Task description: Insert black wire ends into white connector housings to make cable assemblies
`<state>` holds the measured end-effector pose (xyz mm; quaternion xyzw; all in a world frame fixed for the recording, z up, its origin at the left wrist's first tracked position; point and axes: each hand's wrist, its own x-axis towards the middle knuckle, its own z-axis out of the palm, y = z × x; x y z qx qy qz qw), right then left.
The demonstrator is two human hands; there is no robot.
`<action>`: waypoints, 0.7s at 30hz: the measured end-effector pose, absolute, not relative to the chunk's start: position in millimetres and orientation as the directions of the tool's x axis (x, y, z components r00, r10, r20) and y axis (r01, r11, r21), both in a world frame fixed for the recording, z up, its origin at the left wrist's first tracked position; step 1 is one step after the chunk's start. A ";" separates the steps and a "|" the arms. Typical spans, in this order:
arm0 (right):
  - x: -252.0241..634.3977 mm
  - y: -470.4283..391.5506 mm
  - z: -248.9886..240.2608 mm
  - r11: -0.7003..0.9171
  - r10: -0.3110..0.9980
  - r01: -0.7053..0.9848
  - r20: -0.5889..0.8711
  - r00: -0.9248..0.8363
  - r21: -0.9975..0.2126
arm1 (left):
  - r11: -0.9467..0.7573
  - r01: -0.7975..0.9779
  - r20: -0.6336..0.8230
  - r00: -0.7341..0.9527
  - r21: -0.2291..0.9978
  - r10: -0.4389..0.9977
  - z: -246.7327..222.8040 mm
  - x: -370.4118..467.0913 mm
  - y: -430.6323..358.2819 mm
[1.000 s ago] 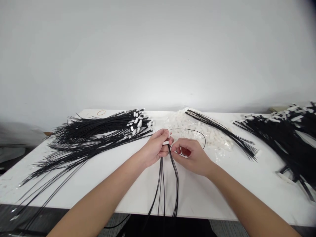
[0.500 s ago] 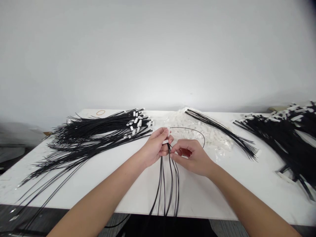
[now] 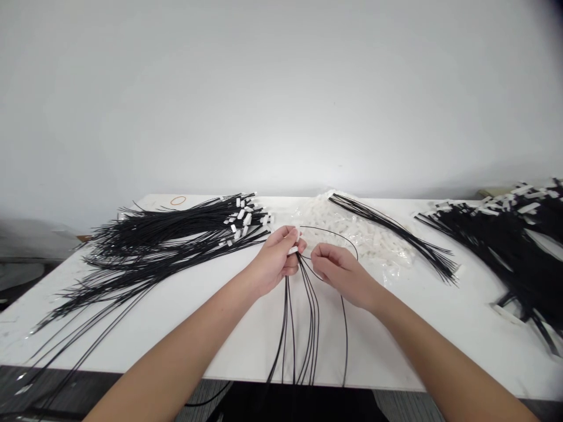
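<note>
My left hand (image 3: 276, 259) pinches a small white connector (image 3: 293, 249) above the middle of the white table (image 3: 185, 305). Several black wires (image 3: 303, 316) hang from the connector down over the table's front edge. My right hand (image 3: 338, 271) sits just right of it, fingers closed on one black wire that loops (image 3: 338, 235) behind the hand and drops toward the front edge.
A large fan of black wires with white connectors (image 3: 176, 234) lies at left. A heap of loose white connectors in clear plastic (image 3: 352, 228) sits behind my hands, a thin wire bundle (image 3: 396, 234) across it. More finished wires (image 3: 505, 240) pile at right. A rubber band (image 3: 178, 200) lies at the back left.
My right hand has drawn closer to the left hand and slightly up. One more strand now hangs apart to the right of the bundle, and the loop behind has shrunk.
</note>
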<state>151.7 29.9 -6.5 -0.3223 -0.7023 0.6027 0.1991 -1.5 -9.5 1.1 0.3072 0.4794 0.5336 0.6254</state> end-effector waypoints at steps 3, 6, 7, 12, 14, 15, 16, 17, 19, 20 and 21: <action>154.8 34.5 -1.3 -0.170 0.660 0.155 -0.229 -0.716 -0.973 | 0.230 -0.338 -0.269 -0.074 0.913 0.960 -0.7 -3.1 -7.8; 162.3 40.6 6.2 -0.335 0.673 -0.001 -0.238 -0.701 -0.942 | 0.243 -0.313 -0.279 -0.076 0.918 0.957 -2.0 -4.5 -7.0; 165.3 42.9 8.8 -0.374 0.691 -0.085 -0.217 -0.690 -0.923 | 0.253 -0.308 -0.286 -0.066 0.917 0.956 -2.3 -4.8 -7.0; 179.3 55.1 19.4 -0.389 0.854 -0.570 -0.053 -0.517 -0.724 | 0.303 -0.273 -0.320 -0.018 0.913 0.947 -2.9 -5.8 -8.5; 182.9 60.4 21.4 -0.305 0.922 -0.687 -0.025 -0.386 -0.659 | 0.313 -0.262 -0.327 -0.012 0.913 0.945 -2.7 -5.9 -9.0; 184.2 63.1 21.8 -0.255 0.949 -0.721 -0.024 -0.314 -0.644 | 0.316 -0.259 -0.329 -0.009 0.913 0.944 -2.7 -5.9 -9.2; 185.2 65.9 21.7 -0.204 0.970 -0.742 -0.028 -0.243 -0.638 | 0.316 -0.257 -0.329 -0.006 0.913 0.944 -2.7 -5.9 -9.3; 186.0 68.7 21.3 -0.154 0.985 -0.753 -0.036 -0.172 -0.639 | 0.316 -0.257 -0.328 -0.004 0.913 0.945 -2.8 -5.8 -9.4; 187.3 73.9 19.8 -0.069 0.998 -0.757 -0.056 -0.043 -0.650 | 0.314 -0.256 -0.324 0.002 0.914 0.946 -3.2 -5.8 -9.7; 187.9 76.2 18.9 -0.035 0.998 -0.755 -0.066 0.011 -0.654 | 0.312 -0.254 -0.322 0.003 0.915 0.947 -3.4 -5.9 -9.8; 188.6 78.4 18.1 -0.010 0.995 -0.756 -0.078 0.054 -0.655 | 0.311 -0.250 -0.320 0.005 0.917 0.947 -3.7 -5.9 -10.0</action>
